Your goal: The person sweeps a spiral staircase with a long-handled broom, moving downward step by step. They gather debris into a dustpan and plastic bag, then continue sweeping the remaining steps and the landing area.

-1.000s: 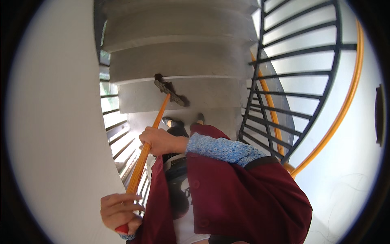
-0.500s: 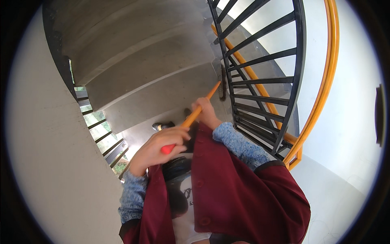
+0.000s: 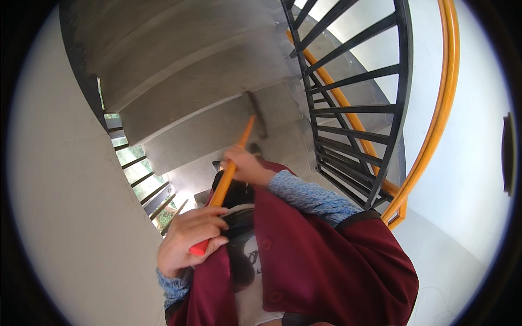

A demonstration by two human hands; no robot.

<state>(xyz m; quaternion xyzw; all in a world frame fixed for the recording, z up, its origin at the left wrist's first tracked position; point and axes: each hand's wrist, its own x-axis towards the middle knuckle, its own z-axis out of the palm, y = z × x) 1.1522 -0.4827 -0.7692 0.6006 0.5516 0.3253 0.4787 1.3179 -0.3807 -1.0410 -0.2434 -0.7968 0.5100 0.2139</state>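
Observation:
A broom with an orange handle point(image 3: 222, 190) slants across my front, its red end point(image 3: 199, 248) lowest. My left hand point(image 3: 190, 233) is closed around the handle close to that red end. Farther along the shaft, my right hand point(image 3: 247, 166) grips it from the right side. The dark, narrow broom head point(image 3: 255, 114), blurred by motion, is over a grey stair step point(image 3: 209, 122) near its middle. Part of a dark shoe point(image 3: 255, 148) shows just past my right hand.
Grey stairs continue toward the top of the view. A black metal railing point(image 3: 356, 108) with an orange handrail point(image 3: 446, 108) stands on the right. On the left are a pale wall point(image 3: 65, 190) and a barred opening point(image 3: 138, 176) with greenery outside.
The broom head has swept left across the step, away from the railing. Both hands have moved left and nearer to me, still holding the handle.

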